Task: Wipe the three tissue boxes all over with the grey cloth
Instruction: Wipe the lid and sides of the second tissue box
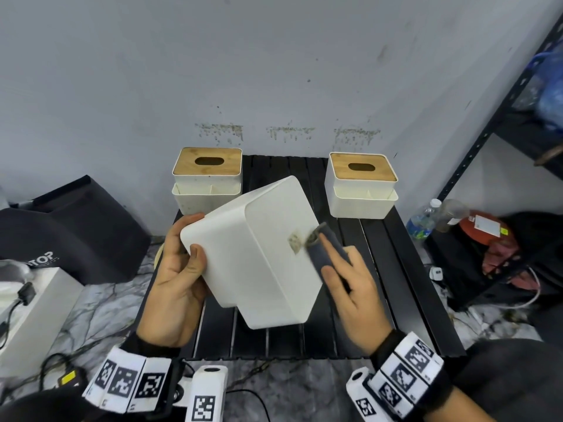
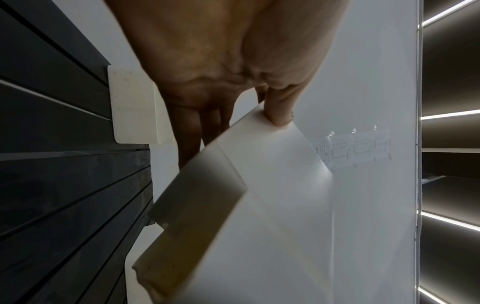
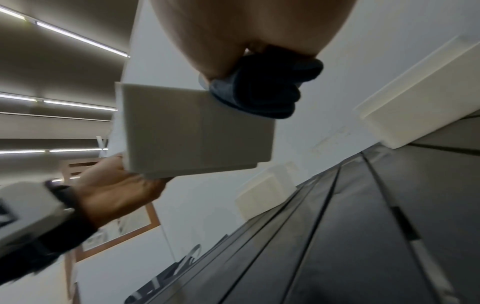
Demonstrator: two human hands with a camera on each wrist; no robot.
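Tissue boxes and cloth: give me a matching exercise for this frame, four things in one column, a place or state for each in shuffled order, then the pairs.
Things:
1. held tissue box
2. back-left tissue box
3. back-right tissue box
4. grey cloth

Places or states:
A. folded, pressed on a white face by the right hand
B. upright on the black table, nearest the metal shelf
C. tilted in the air, gripped by the left hand
D. upright on the table, nearest the dark bag

Pairs: 1-C, 2-D, 3-B, 4-A

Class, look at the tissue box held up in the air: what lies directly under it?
Under the held tissue box only the black slatted table shows. The patch straight beneath is hidden by the box and the left hand.
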